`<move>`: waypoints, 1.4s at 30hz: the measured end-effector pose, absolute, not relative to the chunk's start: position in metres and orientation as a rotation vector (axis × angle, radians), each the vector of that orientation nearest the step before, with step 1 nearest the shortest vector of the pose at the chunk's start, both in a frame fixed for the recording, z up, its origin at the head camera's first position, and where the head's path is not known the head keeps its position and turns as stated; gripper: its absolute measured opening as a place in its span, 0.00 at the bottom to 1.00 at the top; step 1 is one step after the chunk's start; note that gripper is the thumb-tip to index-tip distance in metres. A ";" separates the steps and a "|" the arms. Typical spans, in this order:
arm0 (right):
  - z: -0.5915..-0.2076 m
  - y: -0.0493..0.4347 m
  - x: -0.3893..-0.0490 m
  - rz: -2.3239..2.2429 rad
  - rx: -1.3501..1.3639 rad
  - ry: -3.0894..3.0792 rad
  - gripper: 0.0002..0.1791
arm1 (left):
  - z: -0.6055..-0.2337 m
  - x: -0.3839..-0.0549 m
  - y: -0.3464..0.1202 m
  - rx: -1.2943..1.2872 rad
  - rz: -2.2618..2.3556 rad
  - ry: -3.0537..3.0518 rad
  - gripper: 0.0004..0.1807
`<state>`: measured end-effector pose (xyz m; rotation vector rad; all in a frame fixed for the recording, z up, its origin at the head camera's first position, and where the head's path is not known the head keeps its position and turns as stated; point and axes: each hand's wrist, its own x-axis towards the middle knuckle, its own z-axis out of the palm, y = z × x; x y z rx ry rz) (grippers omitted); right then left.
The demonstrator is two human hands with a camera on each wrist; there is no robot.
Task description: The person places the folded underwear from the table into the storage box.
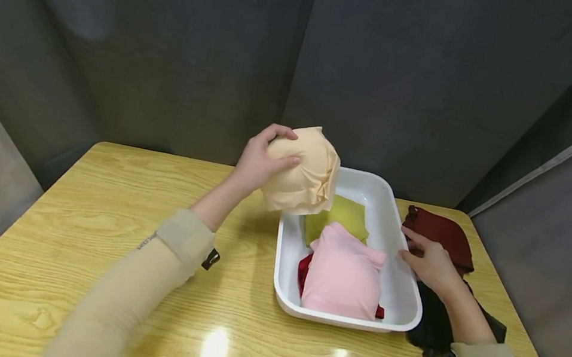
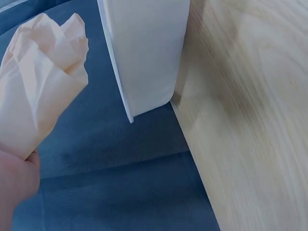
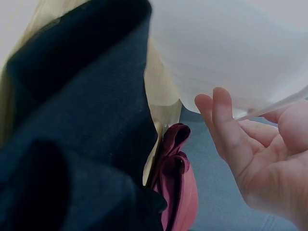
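Note:
Up above the far left edge of the white plastic tub [image 1: 283,262], my left hand [image 1: 261,160] grips a bunched peach cloth [image 1: 300,174], thumb across its near face. The left wrist view shows the cloth's gathered folds [image 2: 48,62] standing up out of the hand. My right hand [image 1: 432,264] holds the tub's right rim, with some fingers [image 3: 224,108] against the outer wall. Inside the tub, a pink cloth [image 1: 343,276] lies nearest me, partly covering a red cloth [image 1: 303,271]. A yellow-green cloth [image 1: 349,214] lies behind the pink one.
Right of the tub, a dark red cloth item [image 1: 443,235] and a black cloth item [image 1: 435,319] lie on the wooden table [image 1: 95,226], partly under my right arm. A dark curtain [image 1: 198,58] hangs along the table's far edge.

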<state>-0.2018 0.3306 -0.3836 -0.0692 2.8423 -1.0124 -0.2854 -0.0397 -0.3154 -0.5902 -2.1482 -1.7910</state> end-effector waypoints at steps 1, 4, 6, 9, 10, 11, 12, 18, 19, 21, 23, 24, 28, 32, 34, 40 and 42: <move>-0.383 0.331 -0.202 -1.011 -0.070 2.844 0.36 | -0.316 -0.287 -0.037 -0.586 -1.799 -2.136 0.20; -0.383 0.331 -0.202 -1.002 -0.070 2.847 0.36 | -0.320 -0.291 -0.030 -0.572 -1.814 -2.103 0.20; -0.383 0.331 -0.202 -0.998 -0.069 2.847 0.36 | -0.322 -0.294 -0.025 -0.558 -1.826 -2.096 0.20; -0.382 0.332 -0.201 -0.989 -0.067 2.844 0.36 | -0.325 -0.298 -0.018 -0.545 -1.838 -2.099 0.21; -0.381 0.332 -0.201 -0.989 -0.068 2.843 0.36 | -0.326 -0.299 -0.016 -0.546 -1.840 -2.102 0.21; -0.381 0.332 -0.202 -0.989 -0.068 2.843 0.36 | -0.326 -0.300 -0.013 -0.546 -1.840 -2.109 0.21; -0.381 0.332 -0.202 -0.991 -0.067 2.842 0.36 | -0.327 -0.301 -0.011 -0.550 -1.837 -2.113 0.21; -0.380 0.332 -0.202 -1.005 -0.065 2.834 0.36 | -0.335 -0.304 0.003 -0.555 -1.841 -2.125 0.20; -0.381 0.332 -0.202 -1.004 -0.067 2.835 0.36 | -0.337 -0.304 0.005 -0.552 -1.843 -2.126 0.20; -0.381 0.332 -0.202 -1.003 -0.072 2.838 0.36 | -0.341 -0.303 0.009 -0.539 -1.841 -2.146 0.20; -0.381 0.332 -0.202 -0.997 -0.076 2.843 0.36 | -0.345 -0.302 0.014 -0.530 -1.835 -2.172 0.20; -0.382 0.332 -0.202 -0.994 -0.078 2.847 0.36 | -0.347 -0.303 0.016 -0.532 -1.832 -2.184 0.20; -0.382 0.333 -0.201 -0.990 -0.078 2.850 0.36 | -0.357 -0.303 0.024 -0.549 -1.816 -2.233 0.19; -0.382 0.333 -0.200 -0.991 -0.076 2.851 0.36 | -0.365 -0.302 0.031 -0.554 -1.795 -2.281 0.19; -0.382 0.333 -0.199 -0.991 -0.076 2.853 0.36 | -0.368 -0.302 0.032 -0.548 -1.787 -2.311 0.19; -0.381 0.334 -0.197 -0.988 -0.070 2.851 0.36 | -0.379 -0.304 0.036 -0.604 -1.793 -2.382 0.19; -0.381 0.335 -0.197 -0.982 -0.067 2.853 0.36 | -0.381 -0.306 0.037 -0.623 -1.811 -2.393 0.20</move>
